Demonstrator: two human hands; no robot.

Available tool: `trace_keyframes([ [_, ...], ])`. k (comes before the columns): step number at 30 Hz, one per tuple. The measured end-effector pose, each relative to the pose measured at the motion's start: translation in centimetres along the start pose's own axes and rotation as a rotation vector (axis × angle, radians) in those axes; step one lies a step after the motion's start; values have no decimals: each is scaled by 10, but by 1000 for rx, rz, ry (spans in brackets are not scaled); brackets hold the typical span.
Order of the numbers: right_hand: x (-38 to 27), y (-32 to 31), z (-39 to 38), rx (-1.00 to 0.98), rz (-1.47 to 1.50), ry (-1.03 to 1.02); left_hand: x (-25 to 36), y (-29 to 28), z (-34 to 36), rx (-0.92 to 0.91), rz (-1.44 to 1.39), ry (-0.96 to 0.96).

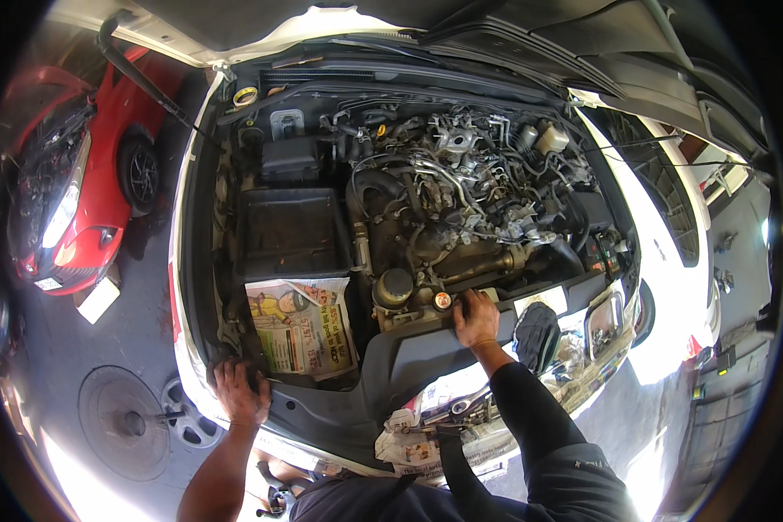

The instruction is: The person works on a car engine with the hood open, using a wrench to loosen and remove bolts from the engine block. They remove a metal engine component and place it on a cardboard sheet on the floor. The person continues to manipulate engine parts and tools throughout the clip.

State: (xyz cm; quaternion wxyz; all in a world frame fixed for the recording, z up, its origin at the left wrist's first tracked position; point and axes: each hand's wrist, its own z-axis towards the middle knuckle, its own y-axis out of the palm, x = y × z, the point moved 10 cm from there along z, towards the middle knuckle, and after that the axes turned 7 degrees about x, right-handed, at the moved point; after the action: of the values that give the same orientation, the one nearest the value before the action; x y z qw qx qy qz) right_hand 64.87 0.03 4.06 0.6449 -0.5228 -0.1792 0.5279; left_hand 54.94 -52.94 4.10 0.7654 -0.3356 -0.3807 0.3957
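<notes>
A car's engine bay lies uncovered in front of me, with the engine (448,191) full of pipes, hoses and wiring. On the front left edge of the bay rests my left hand (239,393), fingers apart and holding nothing. My right hand (477,319) leans on the black front panel (418,355), its fingers bent over the rear edge; their tips are partly hidden. Just left of it are a small round cap (442,300) and a larger dark round lid (394,287). A folded newspaper (300,326) lies between the open black box (289,233) and the panel.
Tools, including a wrench (463,406), lie on newspaper (409,448) along the front bumper. A dark cloth (538,335) and a metal tray (604,322) sit to the right. A roll of tape (245,96) is at the back left. A red car (87,191) stands left, near a wheel (191,413).
</notes>
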Motion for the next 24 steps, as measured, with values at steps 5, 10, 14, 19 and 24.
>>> trace_keyframes([
  [5,-5,-5,1,12,-8,0,1,-1,0,11,-15,-4],
  [10,-6,-6,1,12,-19,-1,-1,1,-1,22,-1,-1],
  [14,-8,-8,1,27,-8,-11,-7,5,-4,1,-8,-23],
  [19,-8,-9,1,19,-5,-4,-8,6,-5,-2,-27,-37],
  [24,-9,-10,1,25,3,-15,-5,4,-3,-8,-4,-36],
])
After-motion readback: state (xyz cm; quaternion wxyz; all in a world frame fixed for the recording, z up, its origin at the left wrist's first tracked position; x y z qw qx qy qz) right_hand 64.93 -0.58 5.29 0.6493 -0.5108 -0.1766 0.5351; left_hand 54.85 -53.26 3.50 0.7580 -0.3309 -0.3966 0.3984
